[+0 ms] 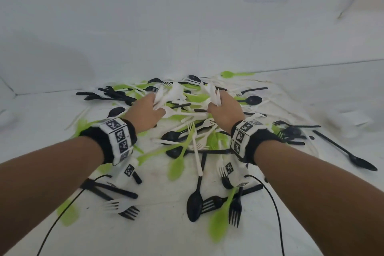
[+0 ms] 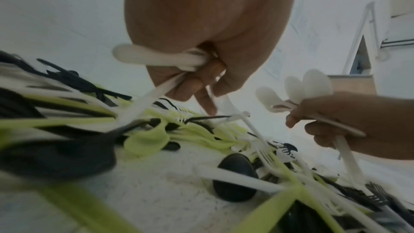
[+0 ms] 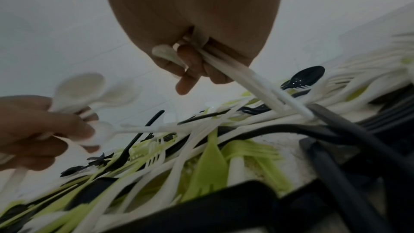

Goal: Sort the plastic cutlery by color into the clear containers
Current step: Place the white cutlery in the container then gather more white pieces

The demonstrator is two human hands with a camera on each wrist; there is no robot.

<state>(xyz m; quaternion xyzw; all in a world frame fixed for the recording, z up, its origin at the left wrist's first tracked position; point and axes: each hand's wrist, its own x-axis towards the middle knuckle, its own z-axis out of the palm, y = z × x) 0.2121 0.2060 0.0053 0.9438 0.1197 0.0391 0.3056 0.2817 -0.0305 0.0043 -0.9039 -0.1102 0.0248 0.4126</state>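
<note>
White spoons (image 1: 168, 95) bunch in my left hand (image 1: 145, 113), more in my right hand (image 1: 225, 113), both curled tight, gathering one colour above the mixed pile (image 1: 193, 141).

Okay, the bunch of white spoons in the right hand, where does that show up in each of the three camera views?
Head view: white spoons stick up from the right hand, just right of centre, above the pile.
Left wrist view: right edge, white spoon bowls fan up from the right hand.
Right wrist view: top centre, white handles run down to the right from the right hand.
Shared landmark: the left hand, which also grips white cutlery.
</note>
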